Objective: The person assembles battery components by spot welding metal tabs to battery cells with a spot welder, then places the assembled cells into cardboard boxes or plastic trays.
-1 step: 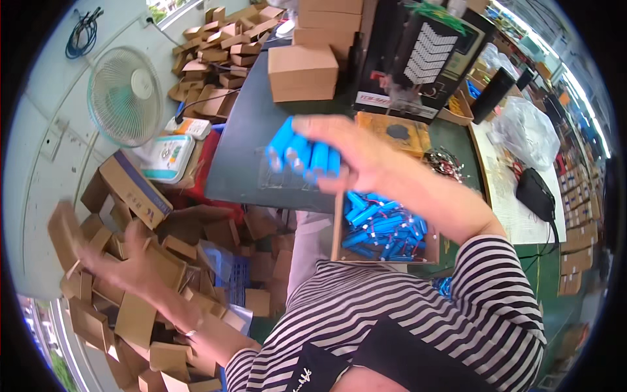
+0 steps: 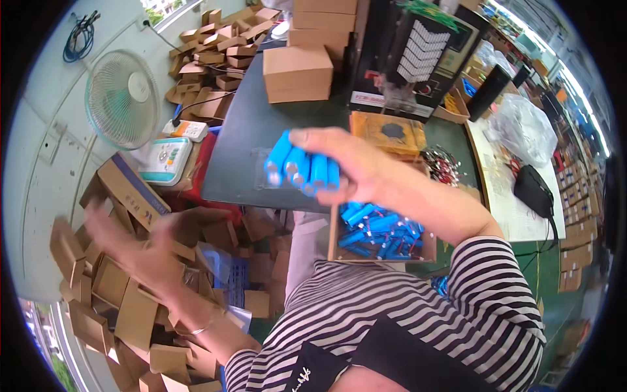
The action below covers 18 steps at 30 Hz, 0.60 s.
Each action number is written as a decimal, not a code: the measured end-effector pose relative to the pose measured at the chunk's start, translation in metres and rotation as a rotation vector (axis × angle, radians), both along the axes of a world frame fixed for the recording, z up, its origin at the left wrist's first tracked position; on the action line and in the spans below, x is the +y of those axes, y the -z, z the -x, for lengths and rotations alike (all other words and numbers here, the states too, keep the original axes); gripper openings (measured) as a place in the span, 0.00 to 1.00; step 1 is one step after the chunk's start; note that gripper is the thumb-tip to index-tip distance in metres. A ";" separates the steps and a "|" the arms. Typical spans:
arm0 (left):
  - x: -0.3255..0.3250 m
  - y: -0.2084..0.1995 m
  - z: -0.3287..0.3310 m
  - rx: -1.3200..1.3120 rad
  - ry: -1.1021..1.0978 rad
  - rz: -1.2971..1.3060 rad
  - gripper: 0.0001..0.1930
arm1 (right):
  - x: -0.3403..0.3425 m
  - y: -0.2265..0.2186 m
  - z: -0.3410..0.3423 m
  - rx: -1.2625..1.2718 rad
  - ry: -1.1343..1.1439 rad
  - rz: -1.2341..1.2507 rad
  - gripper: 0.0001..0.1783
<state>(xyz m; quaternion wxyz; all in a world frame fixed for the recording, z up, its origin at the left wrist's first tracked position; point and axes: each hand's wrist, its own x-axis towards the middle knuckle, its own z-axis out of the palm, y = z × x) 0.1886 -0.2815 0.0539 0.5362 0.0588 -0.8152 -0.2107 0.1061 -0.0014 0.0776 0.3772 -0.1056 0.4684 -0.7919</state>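
A row of blue cylindrical cells (image 2: 304, 168) is being clamped in the right hand (image 2: 366, 171), the fingers closed over the top of the row and the thumb pressed beneath — a grip that is keeping the cells side by side and parallel, presumably so that they can be handled as one block rather than singly. The bundle is being held above the near edge of the dark worktable (image 2: 241, 150), at about 9 o'clock from the right palm, with the capped ends pointing toward 7 o'clock. The left hand (image 2: 140, 251) is being held well apart from the right, at roughly 8 o'clock from the bundle, over a heap of small folded cardboard boxes (image 2: 124, 307); the fingers are being spread and nothing is seen clamped in them, although motion blur is preventing a firm reading of any contact with the boxes. A shallow cardboard tray (image 2: 382, 235) filled with further blue cells and their leads is lying at 5 o'clock from the bundle, just below the right wrist — within short reach of the holding hand. A desk fan (image 2: 123, 98) is standing at 10 o'clock, well clear of both hands, and stacked closed cartons (image 2: 297, 72) are sitting at 12 o'clock on the table.
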 end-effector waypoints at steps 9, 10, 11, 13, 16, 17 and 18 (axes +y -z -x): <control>0.188 -0.008 0.044 -0.340 1.712 0.191 0.27 | 0.043 0.035 -0.084 -0.335 0.321 0.157 0.14; 0.196 -0.002 0.040 -0.352 1.723 0.106 0.20 | 0.060 0.039 -0.083 -0.514 0.113 0.271 0.17; 0.204 -0.001 0.036 -0.355 1.763 0.120 0.20 | 0.067 0.042 -0.088 -0.506 0.152 0.288 0.17; 0.218 0.001 0.029 -0.265 1.694 0.066 0.17 | 0.074 0.045 -0.095 -0.472 0.052 0.360 0.21; 0.233 0.000 0.019 -0.229 1.602 0.159 0.18 | 0.081 0.033 -0.108 -0.531 0.271 0.246 0.19; 0.235 0.000 0.018 -0.188 1.521 0.253 0.18 | 0.082 0.030 -0.110 -0.580 0.385 0.206 0.19; 0.237 0.002 0.017 -0.176 1.501 0.280 0.18 | 0.084 0.041 -0.109 -0.558 0.358 0.272 0.18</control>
